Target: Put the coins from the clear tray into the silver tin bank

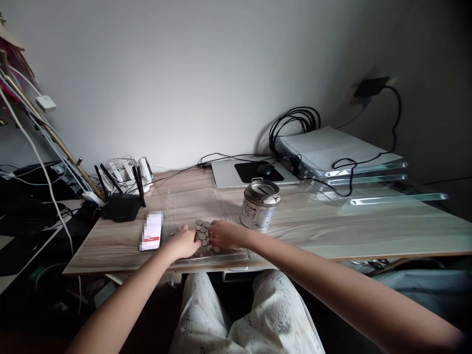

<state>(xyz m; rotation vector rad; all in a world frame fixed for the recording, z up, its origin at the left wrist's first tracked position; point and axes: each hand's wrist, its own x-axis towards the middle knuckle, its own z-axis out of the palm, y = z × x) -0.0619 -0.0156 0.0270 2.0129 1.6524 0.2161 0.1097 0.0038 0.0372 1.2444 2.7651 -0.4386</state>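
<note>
Several silver coins [201, 235] lie in a loose group on a clear plastic tray [191, 199] near the desk's front edge. My left hand [184, 242] rests low at the left of the coins, its thumb stretched towards them and apart from the fingers. From the right, my right hand [224, 235] reaches onto the same group with its fingers bent down and drawn together; whatever is at its fingertips is hidden. A round metal tin [259, 206] with a slot in its lid stands upright just beyond my right hand.
A phone [152, 231] with a lit screen lies left of the tray. Behind it is a black router [123, 206]. At the back sit a closed silver laptop [224, 174], a mouse [264, 169] and coiled black cable [295, 118]. Clear stacked trays [354, 174] hold paper at right.
</note>
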